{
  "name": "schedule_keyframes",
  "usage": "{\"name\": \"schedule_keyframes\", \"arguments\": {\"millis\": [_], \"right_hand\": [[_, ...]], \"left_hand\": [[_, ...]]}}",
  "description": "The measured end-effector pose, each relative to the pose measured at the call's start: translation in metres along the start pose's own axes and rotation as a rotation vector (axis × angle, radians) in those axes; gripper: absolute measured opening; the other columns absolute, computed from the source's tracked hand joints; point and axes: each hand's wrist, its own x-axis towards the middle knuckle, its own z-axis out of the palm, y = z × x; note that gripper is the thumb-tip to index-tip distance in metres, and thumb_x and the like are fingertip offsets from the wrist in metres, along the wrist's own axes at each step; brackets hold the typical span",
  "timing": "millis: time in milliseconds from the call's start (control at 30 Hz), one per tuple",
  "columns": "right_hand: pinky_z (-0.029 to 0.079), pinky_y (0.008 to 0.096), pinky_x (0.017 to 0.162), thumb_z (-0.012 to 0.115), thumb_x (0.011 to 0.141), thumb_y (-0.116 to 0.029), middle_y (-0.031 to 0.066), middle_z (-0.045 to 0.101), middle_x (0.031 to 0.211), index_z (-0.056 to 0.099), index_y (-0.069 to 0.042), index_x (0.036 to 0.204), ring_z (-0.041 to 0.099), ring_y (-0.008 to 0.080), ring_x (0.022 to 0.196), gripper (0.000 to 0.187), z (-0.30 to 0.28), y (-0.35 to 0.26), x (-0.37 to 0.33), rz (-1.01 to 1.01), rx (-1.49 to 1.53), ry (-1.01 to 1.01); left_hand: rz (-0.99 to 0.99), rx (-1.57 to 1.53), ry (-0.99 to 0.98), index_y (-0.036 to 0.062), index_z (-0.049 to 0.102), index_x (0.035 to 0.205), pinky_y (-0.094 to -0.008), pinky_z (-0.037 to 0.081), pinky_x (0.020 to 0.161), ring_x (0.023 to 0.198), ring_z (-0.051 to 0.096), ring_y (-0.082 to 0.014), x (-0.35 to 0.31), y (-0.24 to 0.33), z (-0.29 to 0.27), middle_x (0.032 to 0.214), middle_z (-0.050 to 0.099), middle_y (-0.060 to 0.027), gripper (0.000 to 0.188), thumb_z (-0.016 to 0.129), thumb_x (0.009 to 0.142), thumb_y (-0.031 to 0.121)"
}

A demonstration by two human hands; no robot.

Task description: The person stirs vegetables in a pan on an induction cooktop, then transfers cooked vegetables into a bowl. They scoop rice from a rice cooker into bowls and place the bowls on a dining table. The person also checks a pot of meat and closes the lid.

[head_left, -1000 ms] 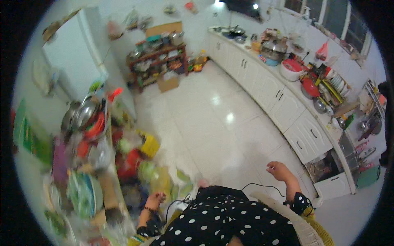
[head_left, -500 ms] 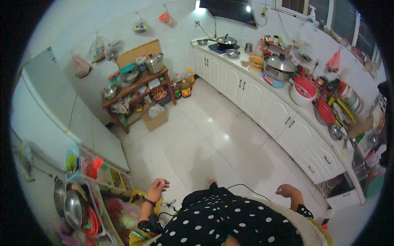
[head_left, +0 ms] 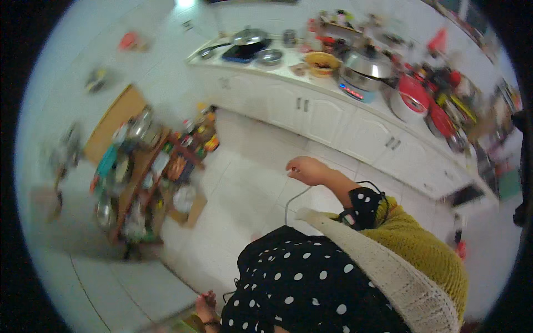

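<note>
My right hand (head_left: 308,170) is raised in front of my body, over the tiled floor. Its fingers bend loosely, with no object visible in them. Nearest beyond it are the white lower cabinets (head_left: 322,114), which it does not touch. Low at the bottom edge hangs my left hand (head_left: 206,303), partly smeared by motion; its fingers are loosely bent and seem to hold nothing. A dark bracelet circles that wrist. A thin grey cable (head_left: 291,201) runs close below my right hand.
On the long counter stand a covered pan (head_left: 250,36), a yellow basket (head_left: 321,65), a lidded steamer pot (head_left: 366,64) and a red-and-white bucket (head_left: 412,100). A wooden shelf (head_left: 141,186) with pots and a cardboard box (head_left: 192,212) occupy the left. Bottles (head_left: 206,136) stand beside it.
My view has turned and moved toward the counter. My right hand has risen and swung inward across my front; my left hand now sits lower, near the bottom edge.
</note>
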Motion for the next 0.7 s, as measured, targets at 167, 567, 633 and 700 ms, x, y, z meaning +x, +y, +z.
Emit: {"name": "schedule_keyframes", "arguments": {"millis": [167,567,633,700], "right_hand": [[0.051,0.0506,0.089,0.064,0.094,-0.032,0.0197,0.069,0.105,0.071,-0.006,0.103,0.064,0.0409,0.100,0.028,-0.020,0.051,0.014,0.319,-0.118,0.201],[0.047,0.0499,0.098,0.075,0.085,-0.019,0.0216,0.061,0.116,0.065,-0.003,0.113,0.057,0.0422,0.112,0.033,-0.236,0.246,-0.050,0.838,-0.435,1.121],[0.047,0.0503,0.098,0.074,0.084,-0.016,0.0230,0.060,0.117,0.060,0.000,0.114,0.057,0.0430,0.111,0.037,-0.266,0.289,-0.041,0.877,-0.488,1.113],[0.047,0.0502,0.096,0.074,0.081,-0.011,0.0234,0.059,0.116,0.056,0.002,0.115,0.057,0.0429,0.110,0.040,-0.291,0.331,-0.028,0.912,-0.531,1.067]], "left_hand": [[-0.107,0.243,0.094,0.0096,0.064,0.100,-0.0338,0.049,0.081,0.091,0.067,-0.0199,0.209,0.116,0.034,0.106,0.073,-0.0103,0.040,0.045,0.106,0.044],[0.404,0.730,-0.872,0.0081,0.058,0.126,-0.0279,0.050,0.080,0.094,0.065,-0.0124,0.436,0.311,0.639,0.116,0.066,-0.0018,0.028,0.053,0.106,0.027],[0.504,0.800,-1.058,0.0087,0.056,0.130,-0.0279,0.051,0.080,0.096,0.065,-0.0121,0.422,0.311,0.762,0.118,0.066,-0.0022,0.030,0.054,0.105,0.025],[0.570,0.816,-1.167,0.0086,0.055,0.133,-0.0283,0.051,0.081,0.099,0.064,-0.0121,0.407,0.296,0.879,0.119,0.065,-0.0028,0.032,0.056,0.104,0.023]]}}
